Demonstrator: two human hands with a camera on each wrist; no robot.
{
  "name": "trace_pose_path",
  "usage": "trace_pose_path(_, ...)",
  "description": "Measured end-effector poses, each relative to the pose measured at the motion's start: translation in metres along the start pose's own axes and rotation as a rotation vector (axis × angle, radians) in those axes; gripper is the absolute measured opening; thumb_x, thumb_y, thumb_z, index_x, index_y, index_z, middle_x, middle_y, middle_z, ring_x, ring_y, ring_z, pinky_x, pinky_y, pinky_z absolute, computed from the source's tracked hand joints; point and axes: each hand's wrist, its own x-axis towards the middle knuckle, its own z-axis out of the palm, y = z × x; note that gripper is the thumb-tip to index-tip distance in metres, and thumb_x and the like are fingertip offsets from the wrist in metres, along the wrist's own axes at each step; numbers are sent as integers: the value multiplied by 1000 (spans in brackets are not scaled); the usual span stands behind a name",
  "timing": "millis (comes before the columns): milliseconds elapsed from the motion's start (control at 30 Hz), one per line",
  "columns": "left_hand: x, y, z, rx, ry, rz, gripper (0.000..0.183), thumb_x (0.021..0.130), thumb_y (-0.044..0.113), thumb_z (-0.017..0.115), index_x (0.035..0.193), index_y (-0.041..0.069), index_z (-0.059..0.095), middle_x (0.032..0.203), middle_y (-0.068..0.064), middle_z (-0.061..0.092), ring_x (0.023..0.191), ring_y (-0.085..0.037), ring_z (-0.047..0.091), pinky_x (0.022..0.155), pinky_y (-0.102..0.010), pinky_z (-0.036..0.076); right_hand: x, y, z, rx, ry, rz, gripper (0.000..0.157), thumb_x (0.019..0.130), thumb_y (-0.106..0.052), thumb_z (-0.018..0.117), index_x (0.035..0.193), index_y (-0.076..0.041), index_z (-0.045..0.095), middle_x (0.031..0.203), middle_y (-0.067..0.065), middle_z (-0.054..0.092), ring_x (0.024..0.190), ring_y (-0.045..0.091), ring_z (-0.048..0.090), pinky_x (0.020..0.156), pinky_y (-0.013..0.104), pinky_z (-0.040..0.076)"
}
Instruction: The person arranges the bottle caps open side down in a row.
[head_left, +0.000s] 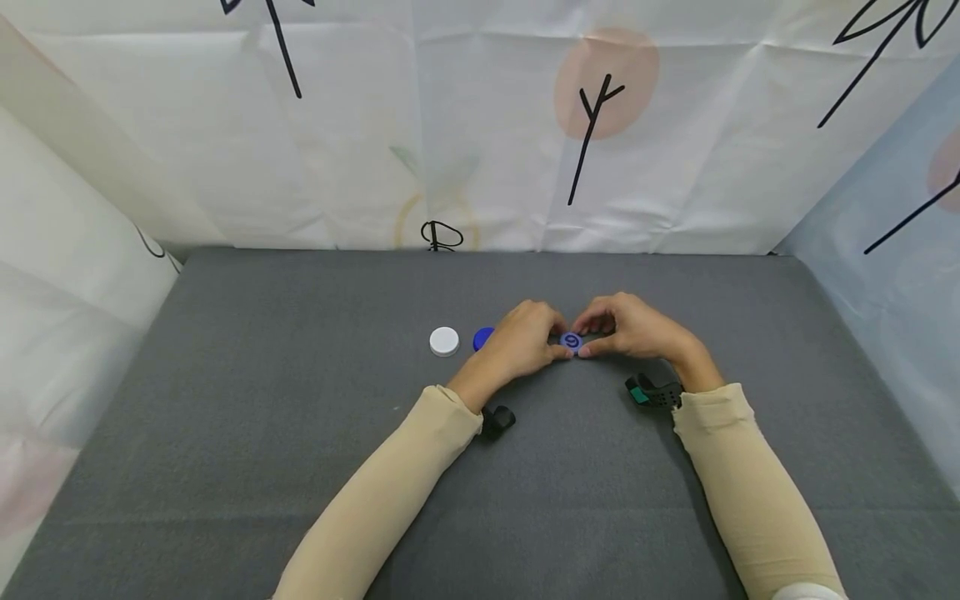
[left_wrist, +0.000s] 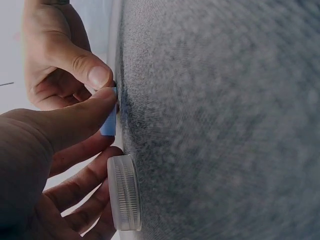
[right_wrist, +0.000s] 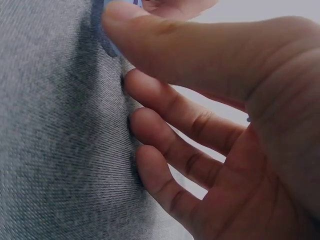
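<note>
A small round light blue cap (head_left: 571,341) with a dark marking on its top lies between my two hands in the head view. My left hand (head_left: 525,337) pinches it from the left, thumb at the near side and index finger at the far side. From the right, the thumb and index finger of my right hand (head_left: 637,327) hold it too. Its pale blue edge shows between the left fingers in the left wrist view. The right thumb covers most of it in the right wrist view, where the other fingertips rest near the cloth, slightly bent.
Left of my left hand is a darker blue cap (head_left: 482,337), partly hidden by that hand. Further left lies a white cap (head_left: 444,341). Grey cloth (head_left: 300,417) covers the table, with a printed white curtain (head_left: 487,125) behind. Both wrists wear black straps.
</note>
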Motion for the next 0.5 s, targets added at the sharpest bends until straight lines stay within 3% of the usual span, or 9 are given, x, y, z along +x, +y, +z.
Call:
trace_pose_path(367, 2, 3, 3, 105, -22, -17, 31, 89, 34, 81, 111, 12, 78, 105, -2, 66, 98, -20, 57, 86, -34, 48, 4, 0, 2, -86, -9, 7, 26, 82, -8, 86, 106, -6, 78, 100, 3, 68, 87, 18, 61, 77, 35, 52)
trace_pose_path(500, -2, 0, 2, 114, -26, -3, 37, 89, 36, 81, 116, 11, 77, 108, -3, 65, 101, -21, 57, 90, -35, 47, 3, -3, 1, -98, -13, 16, 28, 83, -9, 85, 110, -4, 76, 102, 4, 68, 89, 20, 62, 80, 39, 53)
